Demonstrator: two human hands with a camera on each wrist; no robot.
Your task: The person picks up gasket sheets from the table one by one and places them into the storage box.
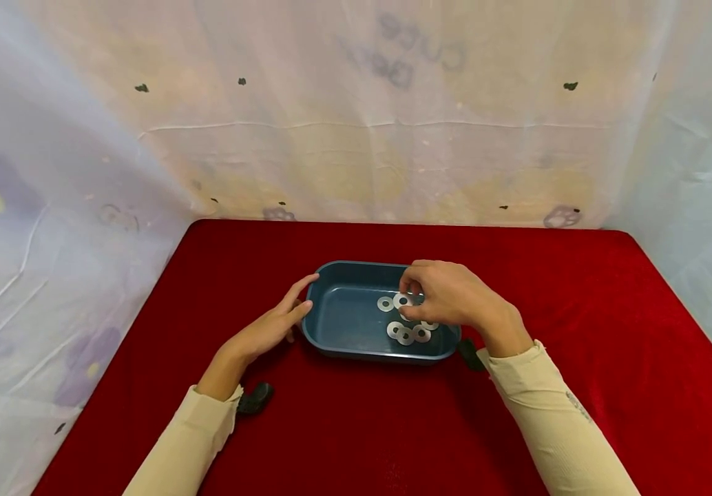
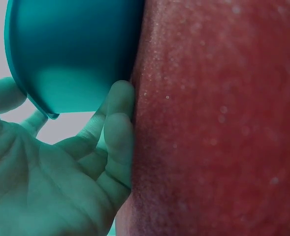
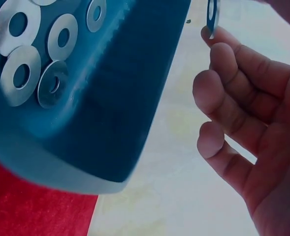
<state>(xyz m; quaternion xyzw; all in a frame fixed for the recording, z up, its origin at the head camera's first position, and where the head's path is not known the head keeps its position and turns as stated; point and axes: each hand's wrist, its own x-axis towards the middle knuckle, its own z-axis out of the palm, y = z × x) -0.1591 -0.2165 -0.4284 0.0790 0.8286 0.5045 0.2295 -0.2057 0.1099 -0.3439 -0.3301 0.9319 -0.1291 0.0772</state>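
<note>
A blue rectangular tray with raised walls sits on the red cloth. Inside its right half lie several flat metal washers, some overlapping. My right hand is over that half, pinching one washer at the fingertips. In the right wrist view this washer is seen nearly edge-on, and the thumb is out of frame. At the tray's left end, my left hand rests its thumb and a finger against the rim. The left wrist view shows other fingers of that hand, slightly bent, beside the tray's outer wall.
Red cloth covers the table around the tray. Pale patterned sheets hang behind the table's far edge and along both sides. A dark device is at the left wrist, and another at the right.
</note>
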